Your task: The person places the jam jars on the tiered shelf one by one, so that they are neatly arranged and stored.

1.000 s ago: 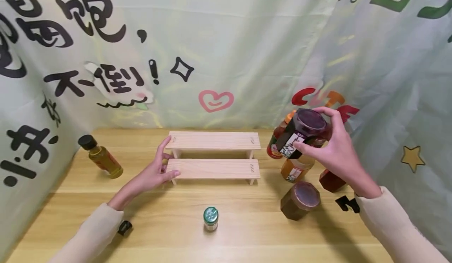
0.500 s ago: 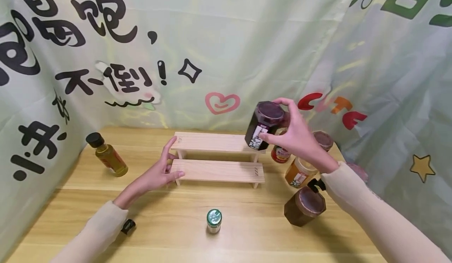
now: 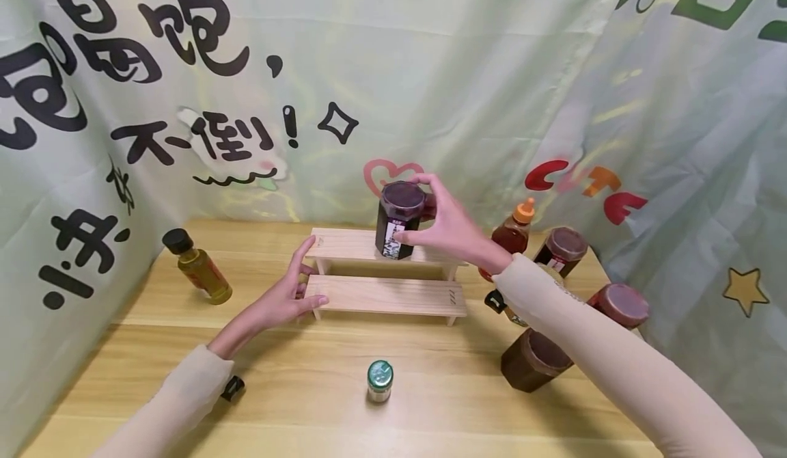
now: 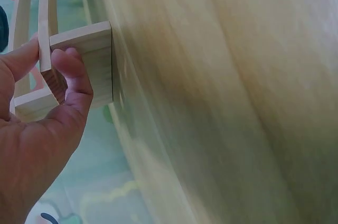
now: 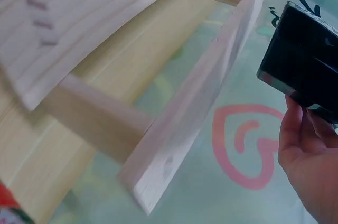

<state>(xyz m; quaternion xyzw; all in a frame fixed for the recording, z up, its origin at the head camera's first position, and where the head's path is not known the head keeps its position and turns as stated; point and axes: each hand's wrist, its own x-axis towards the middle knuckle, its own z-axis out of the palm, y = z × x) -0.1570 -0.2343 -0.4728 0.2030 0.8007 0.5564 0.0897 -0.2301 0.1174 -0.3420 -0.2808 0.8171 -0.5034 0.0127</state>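
Above the upper tier of the two-step wooden rack (image 3: 384,246), the right hand (image 3: 451,229) clamps one dark hexagonal jar (image 3: 398,220), upright, apparently for setting down. The left hand (image 3: 289,297), fingers straight, braces the rack's left end. Right of the rack on the counter (image 3: 307,396) stand four more containers.

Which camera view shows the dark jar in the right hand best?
The head view: the whole dark jar shows there, with lid and label, gripped by the right hand over the upper shelf. The right wrist view shows only one dark corner of it. The left wrist view does not show it.
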